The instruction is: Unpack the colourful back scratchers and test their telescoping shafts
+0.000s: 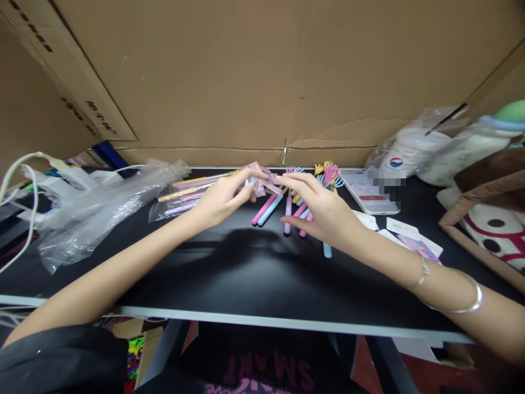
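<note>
My left hand point(226, 198) pinches a small clear plastic wrapper with pink print point(259, 189) above the middle of the black table. My right hand point(324, 205) has its fingers stretched toward the wrapper's right end, the thumb held apart; whether the fingertips touch it cannot be made out. Under and behind the right hand lie loose back scratchers with pink, blue, purple and yellow handles, among them a blue one point(270, 209). Their hand-shaped heads point(331, 174) point to the back. Left of my left hand, several more pastel handles point(182, 196) rest on clear plastic.
Crumpled clear bags point(106, 202) and white plugs with cables point(77, 180) occupy the left side. A phone point(371, 192), cards point(416, 238), a bagged Pepsi cup point(414, 150) and a brown-handled bag point(479, 202) stand or lie at right. Cardboard point(254, 71) walls the back.
</note>
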Action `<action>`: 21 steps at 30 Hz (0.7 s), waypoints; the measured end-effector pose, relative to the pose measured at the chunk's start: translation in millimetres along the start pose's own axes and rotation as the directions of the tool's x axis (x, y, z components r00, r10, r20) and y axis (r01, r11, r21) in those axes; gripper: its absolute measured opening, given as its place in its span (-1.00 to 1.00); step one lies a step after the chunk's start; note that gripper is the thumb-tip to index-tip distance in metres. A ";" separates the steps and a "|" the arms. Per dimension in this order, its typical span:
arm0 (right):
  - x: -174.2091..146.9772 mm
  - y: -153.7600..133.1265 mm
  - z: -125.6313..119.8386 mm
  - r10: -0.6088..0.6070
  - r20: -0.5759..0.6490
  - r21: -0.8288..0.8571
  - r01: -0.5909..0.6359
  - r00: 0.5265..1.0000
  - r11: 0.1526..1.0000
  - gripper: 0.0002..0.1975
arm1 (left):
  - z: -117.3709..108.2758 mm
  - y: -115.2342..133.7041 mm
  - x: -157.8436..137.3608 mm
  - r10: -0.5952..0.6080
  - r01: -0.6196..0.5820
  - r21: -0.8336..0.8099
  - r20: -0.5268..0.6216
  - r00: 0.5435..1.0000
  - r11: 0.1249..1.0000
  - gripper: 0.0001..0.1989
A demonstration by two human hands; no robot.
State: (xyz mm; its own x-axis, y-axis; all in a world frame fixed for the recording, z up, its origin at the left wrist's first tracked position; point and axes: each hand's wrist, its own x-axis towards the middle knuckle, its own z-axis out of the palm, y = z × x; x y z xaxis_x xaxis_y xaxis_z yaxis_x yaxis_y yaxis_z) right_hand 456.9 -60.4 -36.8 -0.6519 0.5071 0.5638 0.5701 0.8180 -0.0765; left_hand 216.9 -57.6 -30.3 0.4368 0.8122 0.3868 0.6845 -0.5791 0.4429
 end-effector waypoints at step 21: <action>2.7 17.6 18.8 0.216 0.125 0.246 -0.241 0.968 0.939 -0.77 | 27.6 -5.6 -2.5 -0.181 0.173 0.114 0.065 0.981 0.978 -0.59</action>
State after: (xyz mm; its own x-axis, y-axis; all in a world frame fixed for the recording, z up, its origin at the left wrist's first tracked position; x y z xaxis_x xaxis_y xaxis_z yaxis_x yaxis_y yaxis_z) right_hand 455.8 -39.5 -52.0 -0.5708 0.7015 0.4266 0.5695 0.7126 -0.4098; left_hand 228.1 -54.4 -56.1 0.3424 0.9065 0.2469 0.8117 -0.4178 0.4082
